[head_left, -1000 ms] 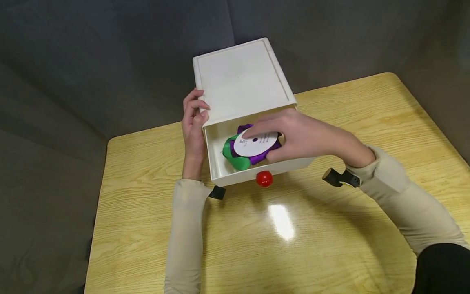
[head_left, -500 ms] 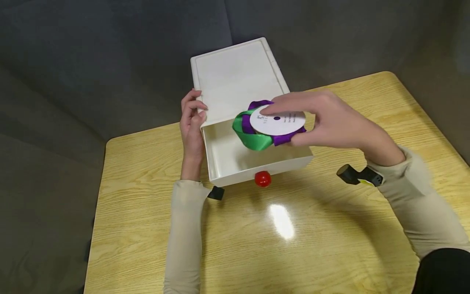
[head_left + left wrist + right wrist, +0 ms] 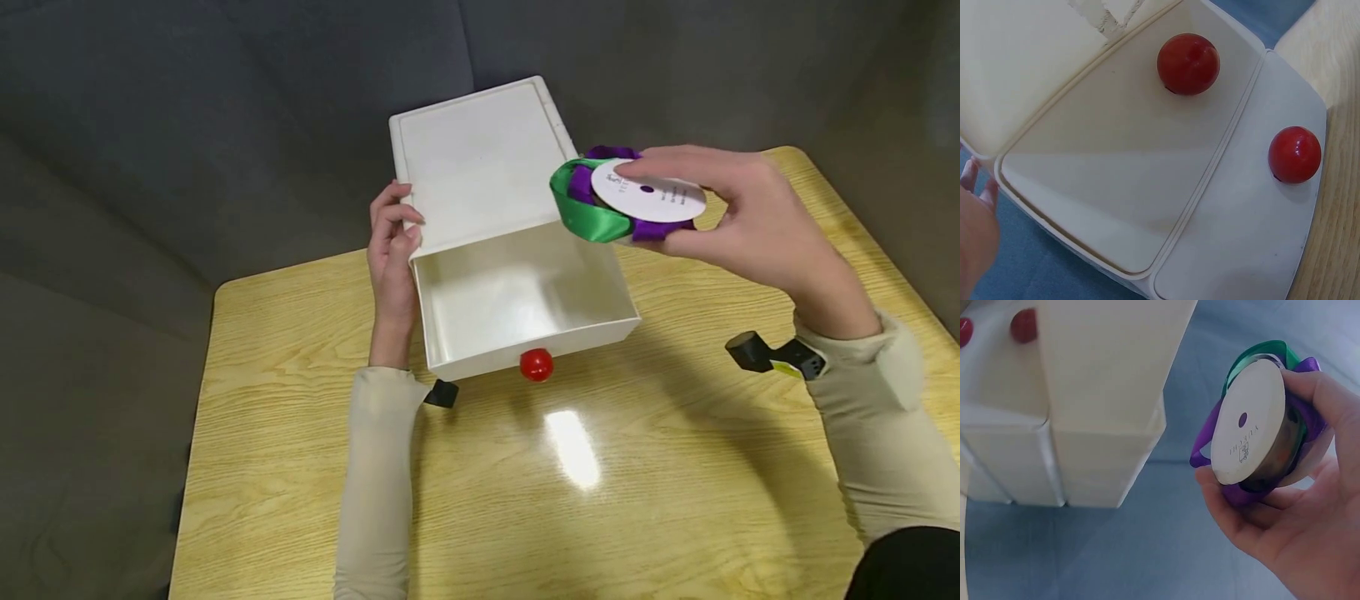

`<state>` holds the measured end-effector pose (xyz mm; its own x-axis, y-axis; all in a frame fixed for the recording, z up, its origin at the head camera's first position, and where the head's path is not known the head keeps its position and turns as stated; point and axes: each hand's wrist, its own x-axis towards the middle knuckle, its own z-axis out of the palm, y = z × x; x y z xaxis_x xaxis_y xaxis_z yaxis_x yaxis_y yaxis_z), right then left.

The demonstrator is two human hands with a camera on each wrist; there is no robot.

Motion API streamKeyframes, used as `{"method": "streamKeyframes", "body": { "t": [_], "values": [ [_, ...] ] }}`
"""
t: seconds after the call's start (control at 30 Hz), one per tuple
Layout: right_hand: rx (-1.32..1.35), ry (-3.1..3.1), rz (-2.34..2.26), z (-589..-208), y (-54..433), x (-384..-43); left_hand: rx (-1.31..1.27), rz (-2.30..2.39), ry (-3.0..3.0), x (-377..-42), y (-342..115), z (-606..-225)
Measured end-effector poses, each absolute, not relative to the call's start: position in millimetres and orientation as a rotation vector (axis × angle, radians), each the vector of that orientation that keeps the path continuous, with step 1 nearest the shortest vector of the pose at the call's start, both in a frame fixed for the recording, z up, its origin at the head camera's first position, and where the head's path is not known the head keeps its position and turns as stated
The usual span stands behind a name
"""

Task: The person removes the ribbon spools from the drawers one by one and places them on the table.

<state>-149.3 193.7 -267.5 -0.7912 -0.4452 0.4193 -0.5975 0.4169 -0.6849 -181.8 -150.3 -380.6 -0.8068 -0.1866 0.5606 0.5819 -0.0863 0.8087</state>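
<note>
Ribbon spool (image 3: 651, 200), head view: now out of the open drawer (image 3: 480, 360), raised near the cabinet's (image 3: 480, 167) right side; removal looks complete.
Left hand (image 3: 393, 258), head view: fingers curled over the cabinet's left edge.
Red knobs (image 3: 1188, 64), left wrist view: two, on white fronts.
Right hand (image 3: 1304, 531), right wrist view: fingers and thumb pinch the ribbon spool.

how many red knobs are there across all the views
3: the top knob on the open drawer, plus a middle knob and bottom knob on the two closed drawers underneath, both hidden in the head view.
</note>
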Motion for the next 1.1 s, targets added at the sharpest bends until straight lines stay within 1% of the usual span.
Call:
{"method": "streamKeyframes", "body": {
  "t": [0.33, 0.57, 0.67, 0.83, 1.0, 1.1],
  "values": [
    [0.728, -2.481, 1.359, -286.6, 220.3, -158.5, -0.446, -1.939, -1.669, -182.1, -149.5, -381.6],
    [0.414, -2.578, 1.455, -301.5, 239.6, -167.6, -0.420, -1.957, -1.670, -181.3, -149.9, -380.9],
    [0.343, -2.616, 1.393, -312.6, 247.2, -177.7, -0.408, -1.960, -1.670, -181.5, -149.6, -380.7],
    [0.316, -2.686, 1.178, -343.0, 256.3, -196.6, -0.412, -1.972, -1.660, -182.3, -149.0, -381.0],
    [0.425, -2.771, 1.004, -373.6, 262.7, -208.4, -0.416, -1.966, -1.663, -183.1, -148.3, -381.2],
    [0.483, -2.836, 0.976, -388.5, 263.6, -213.8, -0.405, -1.958, -1.666, -183.0, -148.4, -381.1]
  ]
}}
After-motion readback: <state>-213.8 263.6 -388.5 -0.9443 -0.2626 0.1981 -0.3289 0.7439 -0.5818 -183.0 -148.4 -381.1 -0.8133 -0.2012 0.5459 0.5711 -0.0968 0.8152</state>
